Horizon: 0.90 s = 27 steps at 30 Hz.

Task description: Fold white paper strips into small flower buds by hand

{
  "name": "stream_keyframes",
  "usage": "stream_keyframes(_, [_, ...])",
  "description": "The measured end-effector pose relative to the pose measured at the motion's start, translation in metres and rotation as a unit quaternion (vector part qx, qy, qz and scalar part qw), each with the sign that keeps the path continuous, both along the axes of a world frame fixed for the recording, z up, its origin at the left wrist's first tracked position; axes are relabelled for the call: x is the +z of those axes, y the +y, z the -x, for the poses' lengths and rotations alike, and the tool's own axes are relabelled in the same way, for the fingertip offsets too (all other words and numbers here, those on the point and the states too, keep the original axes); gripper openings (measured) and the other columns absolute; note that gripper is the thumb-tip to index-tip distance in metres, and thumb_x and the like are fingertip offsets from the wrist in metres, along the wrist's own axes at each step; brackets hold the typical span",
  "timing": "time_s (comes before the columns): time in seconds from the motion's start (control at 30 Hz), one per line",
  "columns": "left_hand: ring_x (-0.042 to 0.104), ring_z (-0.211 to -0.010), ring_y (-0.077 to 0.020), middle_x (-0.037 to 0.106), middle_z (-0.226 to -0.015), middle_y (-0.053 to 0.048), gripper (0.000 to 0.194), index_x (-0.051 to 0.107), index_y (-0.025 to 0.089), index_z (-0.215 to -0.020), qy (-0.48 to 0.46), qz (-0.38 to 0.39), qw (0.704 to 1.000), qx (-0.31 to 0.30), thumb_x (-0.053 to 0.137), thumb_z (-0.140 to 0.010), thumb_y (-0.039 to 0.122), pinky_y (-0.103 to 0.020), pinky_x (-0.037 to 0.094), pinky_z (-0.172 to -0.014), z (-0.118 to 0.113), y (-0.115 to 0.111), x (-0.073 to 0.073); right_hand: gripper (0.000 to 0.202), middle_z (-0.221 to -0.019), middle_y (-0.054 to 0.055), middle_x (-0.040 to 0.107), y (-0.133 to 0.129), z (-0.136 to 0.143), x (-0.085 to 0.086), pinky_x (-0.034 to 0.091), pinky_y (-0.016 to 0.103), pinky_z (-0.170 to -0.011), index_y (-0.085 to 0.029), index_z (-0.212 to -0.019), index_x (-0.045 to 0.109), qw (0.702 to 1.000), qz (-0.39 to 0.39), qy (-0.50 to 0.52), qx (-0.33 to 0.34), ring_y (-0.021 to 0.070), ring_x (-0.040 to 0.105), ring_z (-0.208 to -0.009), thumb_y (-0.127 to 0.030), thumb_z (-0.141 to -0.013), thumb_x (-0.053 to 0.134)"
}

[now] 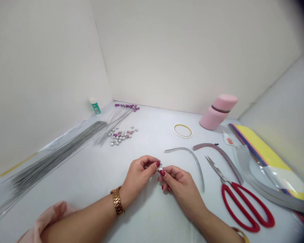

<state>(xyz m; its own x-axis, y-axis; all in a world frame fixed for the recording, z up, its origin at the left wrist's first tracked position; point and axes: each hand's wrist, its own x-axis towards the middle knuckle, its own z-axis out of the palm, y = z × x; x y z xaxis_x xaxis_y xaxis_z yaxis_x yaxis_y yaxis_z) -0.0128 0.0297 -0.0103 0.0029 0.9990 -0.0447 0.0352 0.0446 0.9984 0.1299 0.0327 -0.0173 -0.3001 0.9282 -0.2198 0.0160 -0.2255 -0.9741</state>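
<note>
A small silvery piece [160,167] is pinched between the fingertips of both hands at the middle of the table; its exact shape is mostly hidden. My left hand [141,175], with a gold watch at the wrist, grips it from the left. From the right, my right hand [178,184] holds it with thumb and bent fingers. Silver and pink folded paper stars [120,136] lie in a loose group beyond my left hand. Nearest my right hand is a narrow, curved silvery strip [196,160].
Grey wires [63,148] fill the left side, purple-tipped wires [126,106] behind. A glue stick [95,106], a tape roll [182,131] and a pink bottle [218,113] stand or lie farther back. Red-handled scissors [240,199], a pinkish strip [221,152] and coloured sheets [268,155] are right.
</note>
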Motion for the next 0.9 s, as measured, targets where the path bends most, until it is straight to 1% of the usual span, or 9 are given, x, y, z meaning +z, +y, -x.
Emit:
stream_keyframes(0.1, [0.051, -0.055, -0.0101, 0.055, -0.059, 0.001, 0.013, 0.06, 0.013, -0.076, 0.005, 0.02, 1.0, 0.008, 0.055, -0.077, 0.025, -0.021, 0.042, -0.054, -0.0014, 0.0003, -0.0006, 0.022, -0.06, 0.0, 0.059, -0.0002, 0.0011, 0.0021, 0.036, 0.02, -0.046, -0.014, -0.07, 0.06, 1.0, -0.001, -0.006, 0.001, 0.0092, 0.048, -0.047, -0.036, -0.075, 0.059])
stream_keyframes(0.23, [0.054, -0.059, -0.0112, 0.059, -0.065, -0.001, 0.012, 0.059, 0.014, -0.078, 0.039, -0.012, 0.999, 0.016, 0.054, -0.078, 0.025, -0.022, 0.044, -0.057, -0.0029, -0.0028, -0.0021, 0.02, -0.06, 0.0, 0.06, -0.0011, 0.0017, 0.0027, 0.033, 0.019, -0.044, -0.014, -0.071, 0.061, 0.999, 0.016, 0.026, -0.011, 0.0071, 0.046, -0.045, -0.034, -0.075, 0.06])
stream_keyframes(0.33, [0.057, -0.066, -0.013, 0.063, -0.073, -0.002, 0.01, 0.061, 0.016, -0.078, 0.113, -0.076, 0.99, 0.028, 0.053, -0.079, 0.022, -0.024, 0.046, -0.062, -0.0021, -0.0057, -0.0023, 0.02, -0.061, 0.0, 0.06, -0.0022, 0.0018, 0.0028, 0.033, 0.019, -0.043, -0.013, -0.072, 0.061, 0.997, 0.034, 0.062, -0.021, 0.0065, 0.046, -0.044, -0.033, -0.075, 0.06])
stream_keyframes(0.43, [0.058, -0.069, -0.0132, 0.064, -0.075, -0.003, 0.011, 0.062, 0.016, -0.079, 0.18, -0.163, 0.97, 0.021, 0.052, -0.079, 0.014, -0.024, 0.046, -0.065, 0.0002, -0.0072, -0.0021, 0.02, -0.061, 0.001, 0.06, -0.0029, 0.0019, 0.0035, 0.033, 0.019, -0.043, -0.013, -0.07, 0.061, 0.996, 0.043, 0.075, -0.026, 0.007, 0.046, -0.044, -0.033, -0.073, 0.062])
stream_keyframes(0.53, [0.059, -0.072, -0.0134, 0.064, -0.077, -0.005, 0.013, 0.064, 0.017, -0.081, 0.206, -0.232, 0.951, 0.005, 0.052, -0.079, 0.011, -0.025, 0.048, -0.067, 0.0022, -0.0074, -0.0037, 0.02, -0.063, 0.002, 0.061, -0.0033, 0.002, 0.005, 0.033, 0.019, -0.042, -0.013, -0.071, 0.062, 0.995, 0.049, 0.086, -0.032, 0.0075, 0.047, -0.045, -0.033, -0.072, 0.063])
stream_keyframes(0.63, [0.059, -0.074, -0.0135, 0.064, -0.081, -0.006, 0.015, 0.065, 0.018, -0.084, 0.219, -0.266, 0.939, -0.007, 0.052, -0.08, 0.013, -0.025, 0.049, -0.068, 0.0034, -0.0069, -0.0059, 0.02, -0.066, 0.003, 0.061, -0.0036, 0.0015, 0.0066, 0.034, 0.02, -0.044, -0.014, -0.074, 0.063, 0.993, 0.046, 0.107, -0.026, 0.0084, 0.047, -0.046, -0.033, -0.074, 0.061])
stream_keyframes(0.77, [0.06, -0.076, -0.0132, 0.063, -0.085, -0.006, 0.016, 0.066, 0.018, -0.086, 0.216, -0.258, 0.941, -0.027, 0.052, -0.08, 0.014, -0.025, 0.049, -0.069, 0.004, -0.0071, -0.005, 0.02, -0.062, 0.001, 0.059, -0.0034, 0.0005, 0.0064, 0.033, 0.02, -0.044, -0.014, -0.077, 0.064, 0.992, 0.042, 0.116, -0.03, 0.0086, 0.046, -0.046, -0.033, -0.075, 0.06])
stream_keyframes(0.83, [0.059, -0.08, -0.0144, 0.062, -0.088, -0.007, 0.015, 0.066, 0.018, -0.085, 0.191, -0.232, 0.953, -0.036, 0.052, -0.08, 0.016, -0.026, 0.048, -0.073, 0.0035, -0.0074, -0.0032, 0.021, -0.056, 0.0, 0.057, -0.0033, 0.0003, 0.0049, 0.033, 0.02, -0.043, -0.014, -0.076, 0.065, 0.993, 0.043, 0.106, -0.043, 0.0086, 0.045, -0.045, -0.034, -0.074, 0.061])
stream_keyframes(0.9, [0.059, -0.08, -0.0154, 0.062, -0.089, -0.007, 0.015, 0.065, 0.018, -0.088, 0.131, -0.176, 0.975, -0.025, 0.052, -0.08, 0.02, -0.027, 0.049, -0.072, 0.0021, -0.0075, -0.0017, 0.02, -0.059, 0.001, 0.059, -0.0036, 0.0005, 0.0033, 0.033, 0.02, -0.043, -0.015, -0.075, 0.064, 0.993, 0.039, 0.097, -0.048, 0.0084, 0.045, -0.045, -0.035, -0.074, 0.061])
